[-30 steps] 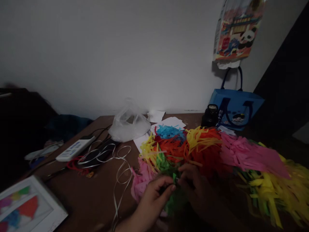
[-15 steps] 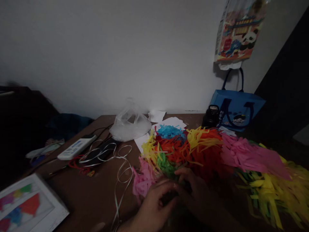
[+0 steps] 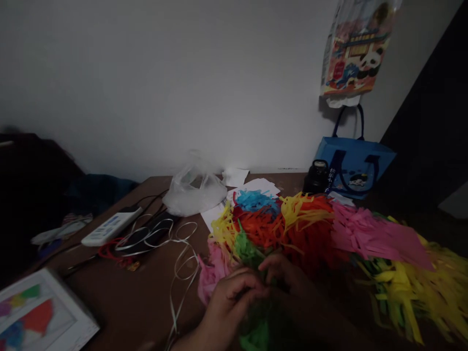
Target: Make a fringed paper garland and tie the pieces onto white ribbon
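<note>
Fringe [image 3: 245,246], the green one, is low and central just in front of the red strips [image 3: 310,248], poking out above and below the left hand [image 3: 232,298], which is pinched closed on it; right hand [image 3: 288,275] has bent fingers right up by the left's fingertips, but it's honestly so dark there I can't tell if it's gripping anything. Pink strips [image 3: 212,275] sit just left of the fringe; white string [image 3: 174,321] loops across the table [image 3: 135,307] further left; black bottle [image 3: 316,179] stands by a blue bag [image 3: 354,163] at the back.
</note>
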Demonstrator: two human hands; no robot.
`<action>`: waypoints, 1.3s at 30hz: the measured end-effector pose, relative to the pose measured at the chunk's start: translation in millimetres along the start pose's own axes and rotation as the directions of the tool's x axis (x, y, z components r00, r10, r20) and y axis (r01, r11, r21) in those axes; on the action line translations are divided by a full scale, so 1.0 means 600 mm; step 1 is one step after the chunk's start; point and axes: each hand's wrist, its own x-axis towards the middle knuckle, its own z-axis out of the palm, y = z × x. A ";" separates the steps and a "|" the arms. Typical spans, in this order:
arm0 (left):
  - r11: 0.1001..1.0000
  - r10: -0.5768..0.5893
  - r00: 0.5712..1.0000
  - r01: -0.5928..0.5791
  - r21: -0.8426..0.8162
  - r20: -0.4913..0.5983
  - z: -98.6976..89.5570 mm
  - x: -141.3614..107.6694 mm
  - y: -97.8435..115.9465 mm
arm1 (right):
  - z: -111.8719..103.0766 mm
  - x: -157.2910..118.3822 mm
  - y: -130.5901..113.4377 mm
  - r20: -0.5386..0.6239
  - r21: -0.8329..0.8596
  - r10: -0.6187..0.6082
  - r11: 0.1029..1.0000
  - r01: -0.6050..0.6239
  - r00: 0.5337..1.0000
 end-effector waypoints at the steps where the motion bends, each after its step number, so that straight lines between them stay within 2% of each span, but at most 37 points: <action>1: 0.999 -0.017 0.998 0.015 -0.032 -0.057 -0.005 0.002 0.001 | -0.007 -0.003 -0.001 0.031 -0.044 0.012 0.999 -0.010 0.999; 3: 0.992 -0.070 0.971 0.043 -0.119 -0.230 -0.023 0.010 0.003 | -0.033 -0.012 -0.004 0.136 -0.223 0.043 0.975 -0.012 0.990; 5: 0.976 -0.128 0.895 0.038 -0.213 -0.427 -0.046 0.023 0.008 | -0.068 -0.021 -0.008 0.249 -0.399 0.060 0.916 0.046 0.967; 7: 0.963 -0.162 0.813 0.006 -0.270 -0.559 -0.066 0.035 0.016 | -0.098 -0.027 -0.016 0.302 -0.442 0.023 0.889 0.119 0.953; 8: 0.967 -0.151 0.795 -0.006 -0.257 -0.587 -0.071 0.039 0.020 | -0.107 -0.028 -0.020 0.291 -0.422 -0.001 0.897 0.129 0.957; 9: 0.978 -0.116 0.802 -0.009 -0.207 -0.586 -0.072 0.040 0.025 | -0.108 -0.026 -0.024 0.251 -0.384 -0.018 0.916 0.117 0.968; 11: 0.999 0.002 0.876 -0.018 -0.028 -0.483 -0.062 0.037 0.037 | -0.093 -0.019 -0.029 0.143 -0.262 -0.027 0.963 0.064 0.989; 13: 0.985 0.109 0.961 -0.070 0.155 -0.254 -0.047 0.033 0.051 | -0.060 -0.009 -0.026 0.071 -0.075 -0.004 0.997 0.009 0.997; 15: 0.954 0.159 0.987 -0.148 0.259 -0.021 -0.035 0.038 0.062 | -0.026 -0.002 -0.018 0.084 0.081 0.035 0.996 -0.042 0.996; 16: 0.938 0.170 0.984 -0.177 0.298 0.047 -0.033 0.047 0.067 | -0.012 0.000 -0.014 0.058 0.116 0.075 0.990 -0.082 0.995; 18: 0.904 0.191 0.977 -0.213 0.372 0.095 -0.033 0.079 0.070 | 0.003 -0.001 -0.010 -0.003 0.113 0.125 0.986 -0.124 0.992; 20: 0.853 0.241 0.960 -0.279 0.441 0.140 -0.031 0.128 0.067 | 0.006 -0.004 -0.011 -0.034 0.049 0.102 0.994 -0.100 0.994; 21: 0.811 0.276 0.936 -0.348 0.471 0.217 -0.026 0.155 0.063 | 0.005 -0.006 -0.012 -0.027 0.015 0.073 0.997 -0.073 0.997; 23: 0.689 0.334 0.845 -0.521 0.504 0.418 -0.005 0.207 0.051 | 0.004 -0.008 -0.013 0.035 -0.034 0.015 0.999 -0.014 0.999; 24: 0.635 0.343 0.799 -0.584 0.505 0.494 0.010 0.228 0.044 | 0.004 -0.008 -0.012 0.063 -0.045 -0.012 0.999 0.014 0.998; 25: 0.610 0.346 0.777 -0.612 0.503 0.526 0.025 0.246 0.038 | 0.004 -0.008 -0.010 0.087 -0.052 -0.031 0.998 0.036 0.996; 26: 0.597 0.349 0.769 -0.623 0.506 0.535 0.039 0.260 0.033 | 0.004 -0.008 -0.007 0.104 -0.056 -0.040 0.997 0.046 0.994; 29: 0.619 0.353 0.807 -0.580 0.529 0.473 0.055 0.282 0.026 | 0.004 -0.008 -0.003 0.107 -0.054 -0.028 0.998 0.034 0.994; 31: 0.645 0.345 0.844 -0.531 0.549 0.411 0.038 0.283 0.029 | 0.002 -0.009 -0.004 0.109 -0.045 -0.006 0.999 0.011 0.994; 33: 0.682 0.328 0.887 -0.460 0.569 0.324 0.004 0.269 0.035 | 0.000 -0.010 -0.008 0.063 -0.055 -0.003 0.998 0.006 0.998; 34: 0.703 0.315 0.910 -0.414 0.578 0.269 -0.015 0.255 0.039 | -0.001 -0.011 -0.009 0.004 -0.061 -0.016 0.998 0.016 1.000; 36: 0.747 0.279 0.948 -0.315 0.585 0.154 -0.048 0.213 0.047 | -0.003 -0.012 -0.008 -0.197 -0.062 -0.053 0.997 0.041 0.979; 39: 0.795 0.208 0.977 -0.197 0.574 0.047 -0.065 0.135 0.055 | -0.003 -0.013 0.001 -0.438 -0.015 -0.050 0.999 0.049 0.897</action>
